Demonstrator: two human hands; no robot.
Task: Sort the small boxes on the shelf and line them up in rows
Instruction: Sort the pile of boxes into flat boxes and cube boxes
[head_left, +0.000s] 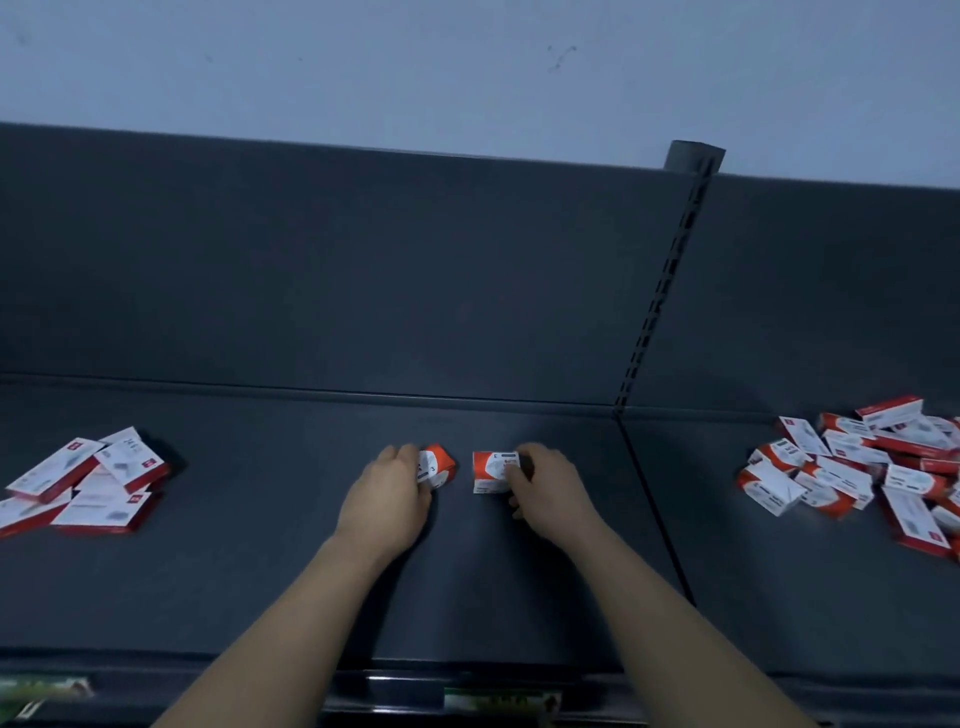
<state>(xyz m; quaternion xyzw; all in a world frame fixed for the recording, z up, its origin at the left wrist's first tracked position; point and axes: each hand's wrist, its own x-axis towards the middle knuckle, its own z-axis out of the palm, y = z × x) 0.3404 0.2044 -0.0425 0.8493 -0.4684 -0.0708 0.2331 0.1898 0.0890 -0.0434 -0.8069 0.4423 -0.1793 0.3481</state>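
Head view, the only one given: much of it is dim and soft, and the print on every carton is too blurred to read. The left pile (88, 483) of red-and-white cartons runs off the left edge of the frame. The larger right pile (857, 467) is cut by the right edge, so how far it spreads cannot be told. Two strips on the front lip, one of them the green label (501, 699), are smeared beyond reading. The fingertips of both hands are partly hidden behind the cartons they hold.

Both bare forearms reach up from the bottom of the frame, converging toward the middle of the dark shelf (260, 571). The left hand (395, 486) has its fingers curled over the near side of the left box (441, 465), which sits tilted, one orange corner turned up. The right hand (545, 483) pinches the right box (491, 470) by its right end, thumb laid across the white face. The two boxes lie near each other but apart, in the middle of the shelf, well away from either pile. Whether either box rests on the shelf or is lifted just off it cannot be told. Behind them rises the back panel (363, 270), with a slotted upright (660, 291) at its right.
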